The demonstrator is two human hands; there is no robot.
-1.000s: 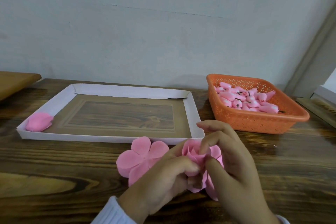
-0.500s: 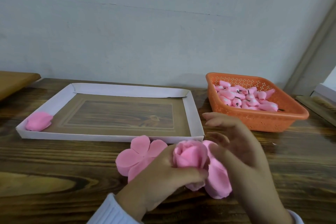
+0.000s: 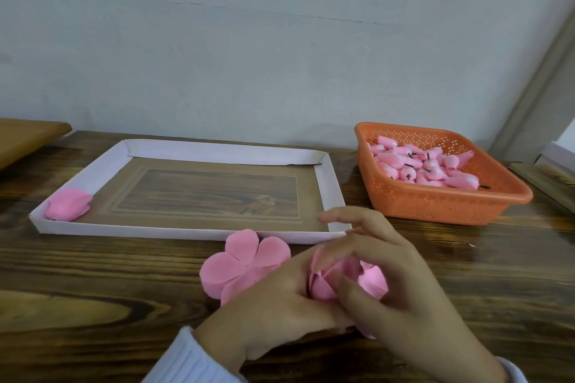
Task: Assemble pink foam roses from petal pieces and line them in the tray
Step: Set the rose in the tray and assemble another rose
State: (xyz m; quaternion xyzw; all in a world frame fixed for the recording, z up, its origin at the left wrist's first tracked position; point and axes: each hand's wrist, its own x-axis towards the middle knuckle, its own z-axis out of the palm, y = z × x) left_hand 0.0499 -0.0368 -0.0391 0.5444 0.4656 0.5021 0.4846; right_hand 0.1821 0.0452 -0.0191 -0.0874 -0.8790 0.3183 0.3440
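Lower center: left hand [image 3: 280, 298] and right hand [image 3: 395, 286] both grip half-built rose [image 3: 329, 280]. Petal stack [image 3: 239, 261] just left; tray [image 3: 217, 151] behind.

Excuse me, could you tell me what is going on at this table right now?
A person is assembling a pink foam rose over the wooden table. The left hand grips it while the right hand curls over it, fingers on a petal. A flat petal piece lies just left of the hands. One finished rose sits in the tray's near left corner, and an orange basket of pink buds stands to the right.
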